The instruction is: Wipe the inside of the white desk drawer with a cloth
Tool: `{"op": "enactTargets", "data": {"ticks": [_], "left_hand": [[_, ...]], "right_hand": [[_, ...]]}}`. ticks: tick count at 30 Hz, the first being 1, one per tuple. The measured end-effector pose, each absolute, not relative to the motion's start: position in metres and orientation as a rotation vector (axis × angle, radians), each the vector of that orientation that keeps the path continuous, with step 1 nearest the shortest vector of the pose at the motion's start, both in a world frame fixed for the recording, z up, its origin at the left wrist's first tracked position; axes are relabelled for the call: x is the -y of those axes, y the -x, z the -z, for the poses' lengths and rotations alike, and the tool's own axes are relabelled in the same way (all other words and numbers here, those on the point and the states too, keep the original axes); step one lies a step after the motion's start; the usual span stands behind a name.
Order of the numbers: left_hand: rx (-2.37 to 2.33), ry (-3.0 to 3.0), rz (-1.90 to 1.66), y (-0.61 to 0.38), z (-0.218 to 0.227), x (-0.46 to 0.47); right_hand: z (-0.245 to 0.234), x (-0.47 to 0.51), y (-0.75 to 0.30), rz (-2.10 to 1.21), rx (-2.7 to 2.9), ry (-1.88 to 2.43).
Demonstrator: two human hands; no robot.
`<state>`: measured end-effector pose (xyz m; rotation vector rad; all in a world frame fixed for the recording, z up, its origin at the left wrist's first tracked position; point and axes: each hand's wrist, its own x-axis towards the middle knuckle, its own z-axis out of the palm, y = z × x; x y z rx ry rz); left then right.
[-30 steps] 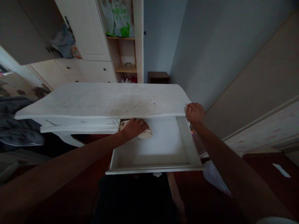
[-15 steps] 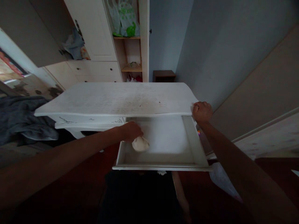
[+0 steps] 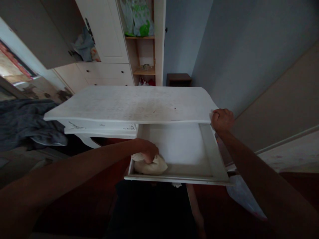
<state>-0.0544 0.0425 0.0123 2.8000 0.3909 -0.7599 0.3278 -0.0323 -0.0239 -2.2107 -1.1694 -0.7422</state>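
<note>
Fingers of the left hand [image 3: 147,152] are curled down onto a crumpled cream-white cloth [image 3: 151,166], pressing it into the front left corner of the open white wooden drawer [image 3: 211,151], while the right hand [image 3: 222,119] is closed around the right edge of the scuffed white table [image 3: 129,103]. Pressing down hard on the pulled-out drawer could tip or unseat it, and the cloth may catch at the front lip. It looks soft, bunched and rounded.

Left hand [image 3: 146,151] fingers buried in the cloth [image 3: 151,166]; drawer [image 3: 211,149] back under the tabletop [image 3: 132,104].
</note>
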Motion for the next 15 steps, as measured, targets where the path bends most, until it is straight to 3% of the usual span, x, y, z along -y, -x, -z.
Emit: {"op": "enactTargets", "data": {"ticks": [3, 15], "left_hand": [[-0.356, -2.881, 0.933, 0.057, -0.005, -0.034], [-0.500, -3.363, 0.290, 0.063, -0.027, -0.058]], "right_hand": [[0.024, 0.032, -0.328, 0.750, 1.171, 2.221], [0.025, 0.032, -0.330, 0.756, 1.145, 2.223]]}}
